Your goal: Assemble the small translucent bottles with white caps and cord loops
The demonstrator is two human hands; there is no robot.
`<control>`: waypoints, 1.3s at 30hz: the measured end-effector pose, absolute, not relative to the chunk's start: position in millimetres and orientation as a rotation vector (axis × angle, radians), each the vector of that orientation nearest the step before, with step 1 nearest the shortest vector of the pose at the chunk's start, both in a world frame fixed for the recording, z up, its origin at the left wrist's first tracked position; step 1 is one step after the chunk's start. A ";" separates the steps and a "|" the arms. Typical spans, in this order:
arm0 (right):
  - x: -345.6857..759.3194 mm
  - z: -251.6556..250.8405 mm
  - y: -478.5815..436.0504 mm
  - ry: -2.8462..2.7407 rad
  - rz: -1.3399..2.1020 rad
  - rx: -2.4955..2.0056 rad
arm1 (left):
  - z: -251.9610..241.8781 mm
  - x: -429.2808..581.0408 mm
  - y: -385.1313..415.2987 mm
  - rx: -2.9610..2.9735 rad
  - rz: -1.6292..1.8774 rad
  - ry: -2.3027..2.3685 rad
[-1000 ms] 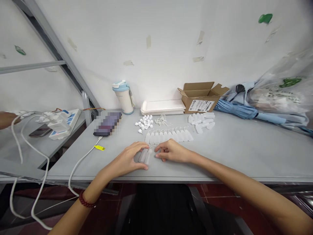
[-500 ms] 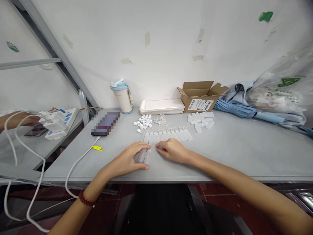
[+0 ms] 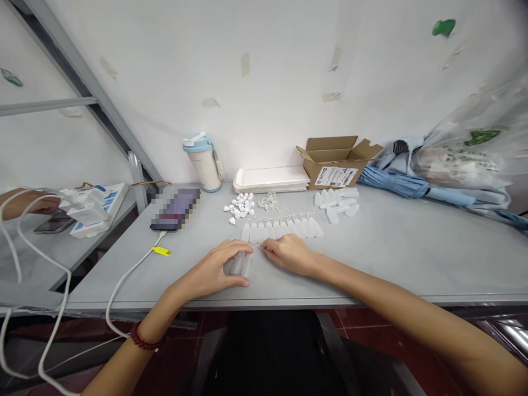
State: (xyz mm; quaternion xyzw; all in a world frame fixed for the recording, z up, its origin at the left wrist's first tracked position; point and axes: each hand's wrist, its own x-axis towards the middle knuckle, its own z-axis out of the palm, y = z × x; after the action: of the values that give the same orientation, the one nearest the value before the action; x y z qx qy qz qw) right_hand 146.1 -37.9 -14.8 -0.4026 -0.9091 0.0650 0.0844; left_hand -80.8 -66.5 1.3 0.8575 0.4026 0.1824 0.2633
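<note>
"Since a second ago, my right hand (image 3: 295, 254) has drawn its parted fingers together, and thumb and forefinger now pinch a thin white cord (image 3: 257, 246)."

"Where does that cord lead?"

"Across to the far end of the translucent tubes (image 3: 246, 267) on the grey table (image 3: 391, 258), though my fingertips hide just where it joins."

"And your other hand?"

"My left hand (image 3: 210, 269) is curled about those tubes, thumb at their near end, fingertips at the far one. I make out two, lying side by side and pointing away from me."

"What sits around them?"

"Just beyond is a row of translucent pieces (image 3: 284, 228), packed side by side with cords at their far ends. Behind that come a pile of white caps (image 3: 242, 204) and, beside it, a tangle of loose cords (image 3: 270, 202). More clear pieces (image 3: 336, 203) lie heaped to the right, in front of an open cardboard box (image 3: 336, 165)."

"Anything off to the left?"

"A phone (image 3: 177, 209) on its cable, a lidded cup (image 3: 206, 168) standing upright near the wall, and, well apart, another person's hand (image 3: 41, 202) by a second phone (image 3: 55, 221)."
</note>
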 end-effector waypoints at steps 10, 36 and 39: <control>147.5 -20.3 -38.5 -2.736 -0.050 -1.127 | 2.5 -79.3 -66.2 2.256 0.465 1.102; 141.1 -4.2 -57.4 -2.855 0.131 -0.921 | 4.9 -86.2 -66.1 2.271 0.477 1.211; 140.1 -4.0 -57.5 -2.868 0.161 -0.933 | 2.9 -83.5 -66.4 2.268 0.509 1.212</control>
State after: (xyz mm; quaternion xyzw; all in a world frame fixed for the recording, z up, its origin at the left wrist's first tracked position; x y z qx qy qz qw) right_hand 140.1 -57.5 -4.0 -0.3082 -0.9479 0.0532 0.0605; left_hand -83.5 -66.4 2.9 0.8362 0.4468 0.1876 0.2570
